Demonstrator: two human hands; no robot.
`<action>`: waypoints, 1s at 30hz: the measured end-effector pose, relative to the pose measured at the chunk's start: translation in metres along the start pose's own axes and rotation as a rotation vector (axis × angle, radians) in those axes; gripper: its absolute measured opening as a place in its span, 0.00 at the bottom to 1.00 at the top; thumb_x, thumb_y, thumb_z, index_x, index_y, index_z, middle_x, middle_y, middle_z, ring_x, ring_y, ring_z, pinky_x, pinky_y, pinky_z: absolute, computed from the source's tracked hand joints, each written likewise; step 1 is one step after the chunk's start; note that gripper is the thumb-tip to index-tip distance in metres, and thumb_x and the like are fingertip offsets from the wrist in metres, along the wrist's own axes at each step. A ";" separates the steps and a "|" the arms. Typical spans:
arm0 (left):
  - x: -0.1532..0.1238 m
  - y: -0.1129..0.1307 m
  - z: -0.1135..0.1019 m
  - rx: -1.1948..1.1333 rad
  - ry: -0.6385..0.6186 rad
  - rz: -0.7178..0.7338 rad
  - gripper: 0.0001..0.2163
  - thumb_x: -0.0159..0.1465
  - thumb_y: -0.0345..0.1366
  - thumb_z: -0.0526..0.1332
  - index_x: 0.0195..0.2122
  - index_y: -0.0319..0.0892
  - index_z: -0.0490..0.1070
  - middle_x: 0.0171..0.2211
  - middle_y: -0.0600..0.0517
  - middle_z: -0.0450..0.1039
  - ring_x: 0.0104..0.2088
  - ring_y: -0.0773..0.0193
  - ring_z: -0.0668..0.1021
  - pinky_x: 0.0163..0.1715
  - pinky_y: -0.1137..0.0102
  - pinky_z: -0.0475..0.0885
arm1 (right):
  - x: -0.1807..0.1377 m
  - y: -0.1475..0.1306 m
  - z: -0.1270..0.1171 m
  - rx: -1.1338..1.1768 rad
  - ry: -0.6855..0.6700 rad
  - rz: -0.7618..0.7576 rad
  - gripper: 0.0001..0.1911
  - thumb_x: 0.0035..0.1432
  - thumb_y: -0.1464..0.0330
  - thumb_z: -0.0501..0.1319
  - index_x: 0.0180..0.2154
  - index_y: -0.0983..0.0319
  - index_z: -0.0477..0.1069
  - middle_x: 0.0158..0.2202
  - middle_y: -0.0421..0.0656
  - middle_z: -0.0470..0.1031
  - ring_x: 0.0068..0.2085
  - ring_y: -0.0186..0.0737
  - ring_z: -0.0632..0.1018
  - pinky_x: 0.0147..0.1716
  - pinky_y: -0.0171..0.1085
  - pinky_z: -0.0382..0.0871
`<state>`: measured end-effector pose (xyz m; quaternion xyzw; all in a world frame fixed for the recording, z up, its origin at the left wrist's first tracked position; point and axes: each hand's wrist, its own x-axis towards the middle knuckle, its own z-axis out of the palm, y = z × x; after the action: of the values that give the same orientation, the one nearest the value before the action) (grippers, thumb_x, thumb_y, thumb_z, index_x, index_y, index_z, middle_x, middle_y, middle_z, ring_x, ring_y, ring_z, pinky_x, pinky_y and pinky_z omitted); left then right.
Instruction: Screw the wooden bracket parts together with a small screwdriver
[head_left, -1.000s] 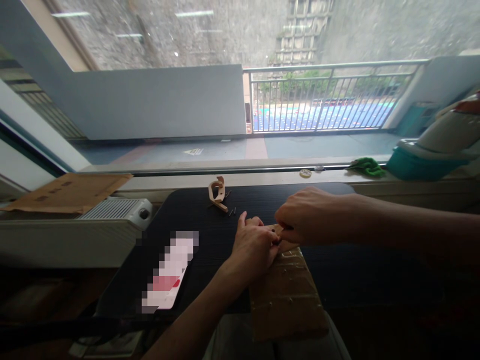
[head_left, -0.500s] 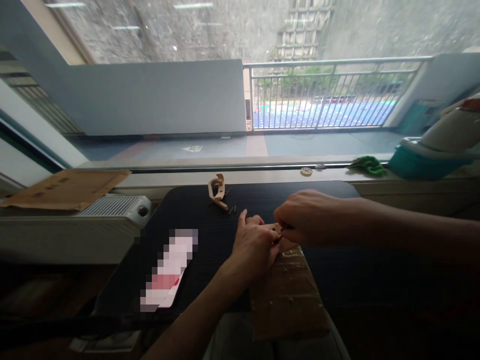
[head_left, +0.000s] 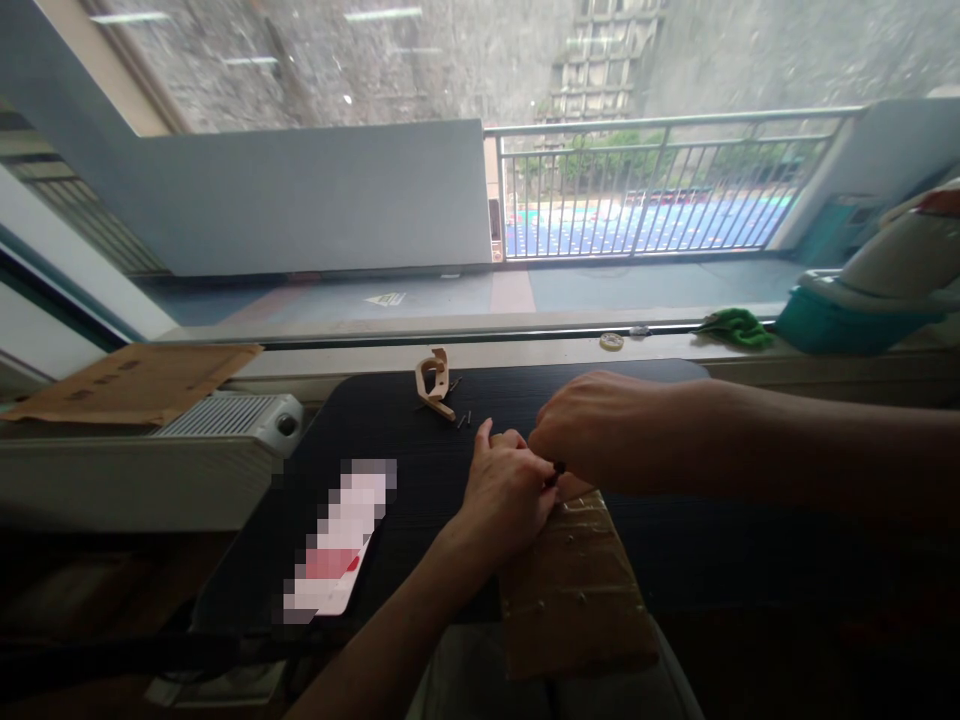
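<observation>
My left hand (head_left: 506, 490) is closed over a light-brown wooden piece (head_left: 576, 487), which lies at the far end of a tape-wrapped cardboard slab (head_left: 577, 600). One finger sticks up, and the fingertips on the right side are partly hidden. Close beside it, my right hand (head_left: 585, 425) is curled into a fist, its fingertips turned away from view. What it grips is hidden. A small dark tip (head_left: 558, 469) shows between the two hands; I cannot tell which hand it belongs with.
On the dark table (head_left: 420, 500) stand a looped wooden part (head_left: 431, 385) and several small screws (head_left: 465, 420). A phone-like object (head_left: 341, 545) lies left. Along the sill are a tape roll (head_left: 611, 342), a green cloth (head_left: 735, 328) and a teal container (head_left: 825, 325).
My right hand has turned and shifted slightly left, covering the hole that showed in the wooden piece. My left hand has stayed almost still.
</observation>
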<state>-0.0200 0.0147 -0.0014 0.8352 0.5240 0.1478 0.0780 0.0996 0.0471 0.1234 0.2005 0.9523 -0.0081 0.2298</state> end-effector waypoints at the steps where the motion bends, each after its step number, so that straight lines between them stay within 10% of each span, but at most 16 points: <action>1: 0.000 0.000 0.000 -0.001 -0.004 -0.002 0.08 0.60 0.37 0.58 0.25 0.45 0.75 0.28 0.52 0.75 0.41 0.57 0.71 0.57 0.46 0.46 | 0.001 0.002 0.004 0.004 0.019 -0.017 0.05 0.51 0.79 0.58 0.29 0.69 0.73 0.26 0.43 0.72 0.23 0.29 0.64 0.23 0.33 0.52; 30: 0.001 -0.001 -0.004 -0.044 -0.069 0.013 0.06 0.58 0.33 0.59 0.27 0.46 0.73 0.26 0.55 0.73 0.40 0.58 0.70 0.57 0.44 0.43 | -0.007 0.016 0.021 0.171 0.137 0.199 0.14 0.56 0.68 0.52 0.24 0.65 0.70 0.21 0.42 0.68 0.21 0.30 0.61 0.22 0.34 0.49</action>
<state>-0.0216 0.0155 0.0027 0.8411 0.5123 0.1311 0.1133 0.1206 0.0567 0.1091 0.3130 0.9370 -0.0528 0.1459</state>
